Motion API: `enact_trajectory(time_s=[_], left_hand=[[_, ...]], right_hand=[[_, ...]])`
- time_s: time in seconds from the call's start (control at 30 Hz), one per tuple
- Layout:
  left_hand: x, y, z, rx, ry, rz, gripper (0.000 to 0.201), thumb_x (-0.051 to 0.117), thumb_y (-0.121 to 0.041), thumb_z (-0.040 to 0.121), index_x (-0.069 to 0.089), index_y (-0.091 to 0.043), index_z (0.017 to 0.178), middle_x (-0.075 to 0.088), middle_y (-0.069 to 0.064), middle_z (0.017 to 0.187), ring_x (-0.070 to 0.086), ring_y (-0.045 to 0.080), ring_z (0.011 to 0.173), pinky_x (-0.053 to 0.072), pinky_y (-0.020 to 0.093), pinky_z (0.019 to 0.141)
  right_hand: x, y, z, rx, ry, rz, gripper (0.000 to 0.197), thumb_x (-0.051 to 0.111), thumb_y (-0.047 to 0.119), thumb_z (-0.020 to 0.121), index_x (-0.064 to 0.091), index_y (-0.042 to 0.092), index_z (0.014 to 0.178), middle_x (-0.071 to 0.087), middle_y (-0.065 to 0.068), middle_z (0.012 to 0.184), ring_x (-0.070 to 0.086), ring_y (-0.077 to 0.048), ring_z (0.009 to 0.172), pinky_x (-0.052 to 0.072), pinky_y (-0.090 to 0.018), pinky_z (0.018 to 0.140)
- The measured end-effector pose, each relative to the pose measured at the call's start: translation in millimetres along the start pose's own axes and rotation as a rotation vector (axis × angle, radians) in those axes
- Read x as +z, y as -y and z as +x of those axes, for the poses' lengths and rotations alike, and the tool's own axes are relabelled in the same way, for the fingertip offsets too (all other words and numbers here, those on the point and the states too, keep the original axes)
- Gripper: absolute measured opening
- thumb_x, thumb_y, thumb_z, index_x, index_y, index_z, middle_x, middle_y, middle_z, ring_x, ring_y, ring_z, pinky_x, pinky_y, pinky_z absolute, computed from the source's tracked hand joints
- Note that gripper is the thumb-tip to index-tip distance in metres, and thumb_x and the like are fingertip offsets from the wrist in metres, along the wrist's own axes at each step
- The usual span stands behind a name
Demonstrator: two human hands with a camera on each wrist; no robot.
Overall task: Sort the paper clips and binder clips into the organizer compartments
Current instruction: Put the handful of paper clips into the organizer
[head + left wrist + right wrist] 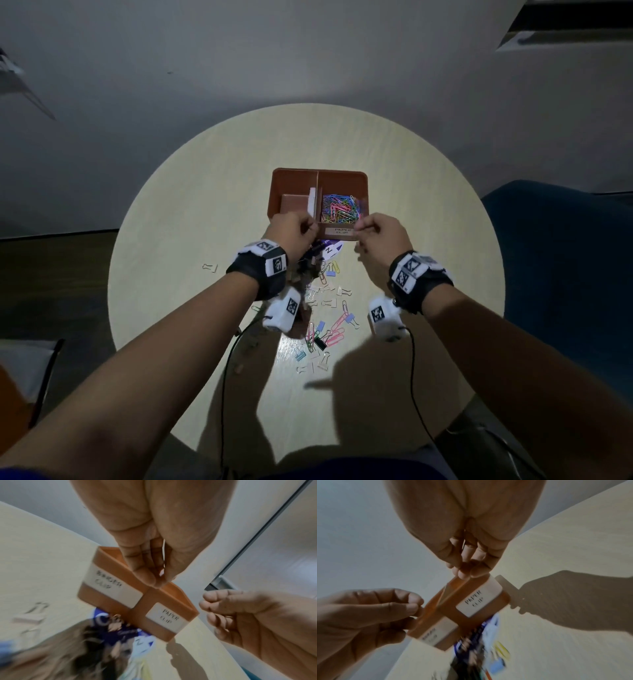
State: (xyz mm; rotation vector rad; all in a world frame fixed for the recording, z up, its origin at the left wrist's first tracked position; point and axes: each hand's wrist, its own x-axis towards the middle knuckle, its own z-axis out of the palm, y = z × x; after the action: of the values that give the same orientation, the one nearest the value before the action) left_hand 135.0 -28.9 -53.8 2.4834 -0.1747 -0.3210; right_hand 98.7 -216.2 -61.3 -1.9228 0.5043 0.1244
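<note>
The brown organizer (342, 176) stands mid-table; its right compartment holds a heap of coloured paper clips (340, 207). Its front labels read BINDER CLIP (109, 584) and PAPER CLIP (166, 616). My left hand (296, 226) hovers at the front of the left compartment, fingertips pinched on a thin pale clip (163, 555). My right hand (373, 231) is at the front edge of the paper clip compartment, its fingertips (462, 574) pressed together; I see nothing between them. Loose paper and binder clips (329, 318) lie scattered on the table below my wrists.
The round pale table (205, 192) has one stray clip (210, 267) at the left. A purple and white packet (330, 250) lies just in front of the organizer. A blue chair (565, 257) stands at the right. Thin black cables (416, 394) hang from both wrists.
</note>
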Motion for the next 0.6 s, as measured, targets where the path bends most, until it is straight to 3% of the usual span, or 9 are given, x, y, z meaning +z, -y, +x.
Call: enact_trajectory(time_s=[0.13,0.3,0.4,0.5,0.6], left_hand=[[17,44,-36,-0.050,0.160,0.051,0.014,0.056,-0.025,0.095,0.066,-0.017,0.088,0.066,-0.001,0.087,0.062,0.017,0.079,0.047,0.028,0.071],[35,82,-83,-0.084,0.279,0.151,0.013,0.054,-0.022,0.095,0.067,-0.019,0.091,0.068,-0.002,0.089,0.064,0.016,0.079,0.052,0.029,0.076],[42,96,-102,-0.096,0.277,0.154,0.014,0.054,-0.019,0.092,0.068,-0.020,0.090,0.069,-0.001,0.089,0.064,0.018,0.083,0.047,0.026,0.072],[45,103,-114,-0.093,0.263,0.156,0.014,0.054,-0.018,0.091,0.067,-0.020,0.090,0.070,-0.002,0.092,0.063,0.018,0.087,0.048,0.027,0.075],[47,108,-122,-0.083,0.256,0.174,0.013,0.054,-0.021,0.092,0.067,-0.019,0.090,0.070,0.000,0.092,0.063,0.020,0.087,0.050,0.029,0.075]], right_hand=[[6,-44,-35,-0.005,0.160,-0.249,0.022,0.051,0.008,0.086,0.067,0.021,0.079,0.072,-0.001,0.081,0.069,-0.023,0.075,0.061,-0.040,0.068],[14,-85,-59,-0.011,0.258,-0.493,0.022,0.049,0.009,0.085,0.068,0.018,0.080,0.070,0.001,0.081,0.065,-0.019,0.070,0.050,-0.022,0.055],[22,-95,-60,0.024,0.226,-0.515,0.008,0.065,0.020,0.085,0.068,0.016,0.080,0.072,0.000,0.082,0.066,-0.019,0.075,0.052,-0.025,0.062],[30,-99,-56,0.072,0.214,-0.592,0.017,0.072,0.031,0.085,0.065,0.016,0.080,0.068,-0.001,0.079,0.063,-0.020,0.073,0.047,-0.025,0.064],[36,-97,-57,0.091,0.193,-0.660,0.018,0.071,0.033,0.085,0.066,0.016,0.081,0.069,-0.003,0.081,0.065,-0.024,0.079,0.051,-0.027,0.068]])
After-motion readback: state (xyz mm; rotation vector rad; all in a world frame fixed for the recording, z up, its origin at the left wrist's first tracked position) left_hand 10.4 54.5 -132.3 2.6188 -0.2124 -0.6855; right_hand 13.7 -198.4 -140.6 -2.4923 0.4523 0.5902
